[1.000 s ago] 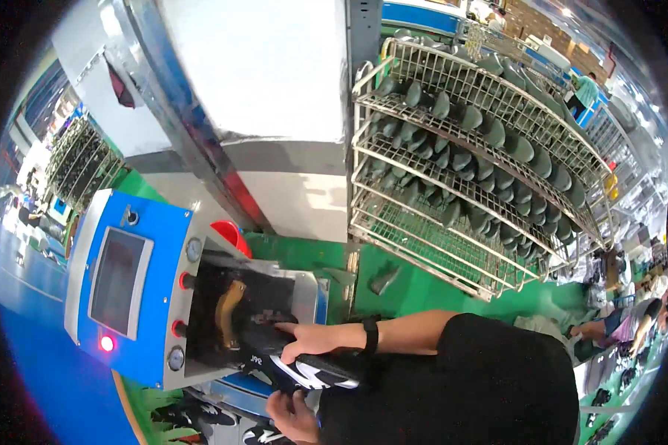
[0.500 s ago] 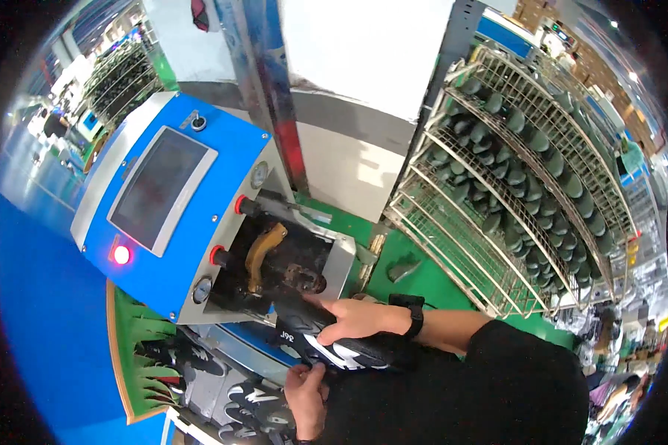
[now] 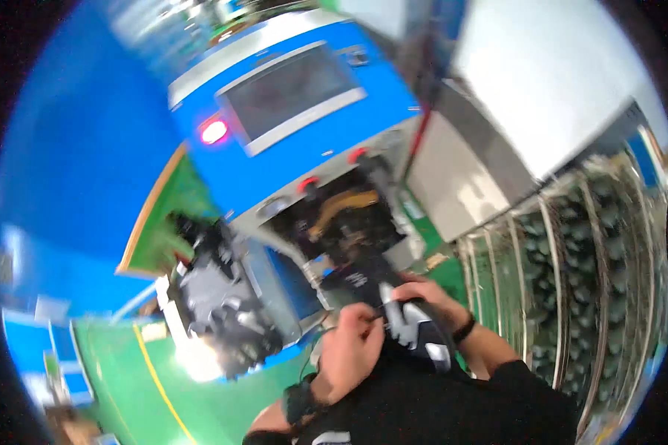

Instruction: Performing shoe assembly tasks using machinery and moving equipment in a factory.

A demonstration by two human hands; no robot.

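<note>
A black sneaker upper (image 3: 407, 320) with white side markings lies in front of my body, its dark end toward the machine. My right hand (image 3: 436, 302) is closed around its far side, thumb on top. My left hand (image 3: 352, 348) is curled at the near edge, fingertips pinched together against the upper; what sits between them is too blurred to tell. Just beyond is a blue machine (image 3: 274, 174) with a dark screen (image 3: 289, 89) and a lit red lamp (image 3: 214, 132). In its dark bay rests a curved tan piece (image 3: 345, 206).
Left of the machine, a tray holds several black-and-white shoe uppers (image 3: 241, 319). At right stands a wire rack (image 3: 557, 297) filled with dark green shoe-shaped forms. A wood-edged green panel (image 3: 163, 211) stands beside the machine, and green floor (image 3: 133, 386) shows at lower left.
My view has swung, so the machine now appears higher and farther right. My left hand has risen beside the upper and remains curled; the right still holds it.
</note>
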